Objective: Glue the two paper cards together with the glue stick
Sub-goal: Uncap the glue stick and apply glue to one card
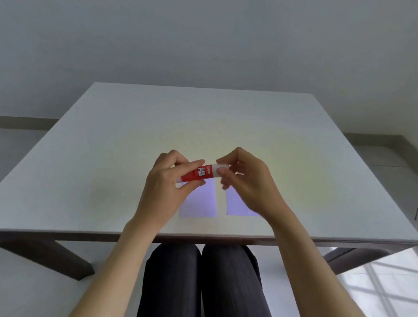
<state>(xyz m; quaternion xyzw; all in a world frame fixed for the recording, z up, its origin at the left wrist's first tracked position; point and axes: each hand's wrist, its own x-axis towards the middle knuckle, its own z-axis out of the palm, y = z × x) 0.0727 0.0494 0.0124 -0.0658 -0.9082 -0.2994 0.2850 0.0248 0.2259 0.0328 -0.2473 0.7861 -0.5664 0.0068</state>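
Note:
A red glue stick with a white cap is held level above the table. My left hand grips its red body between thumb and fingers. At the stick's right end, my right hand pinches the white cap. Below the hands, two pale lilac paper cards lie flat side by side on the table with a narrow gap between them: the left card and the right card. My hands hide the upper part of each card.
The white table stretches far back and to both sides, with its front edge just below the cards. My legs in dark trousers are under the edge. A grey wall stands behind the table.

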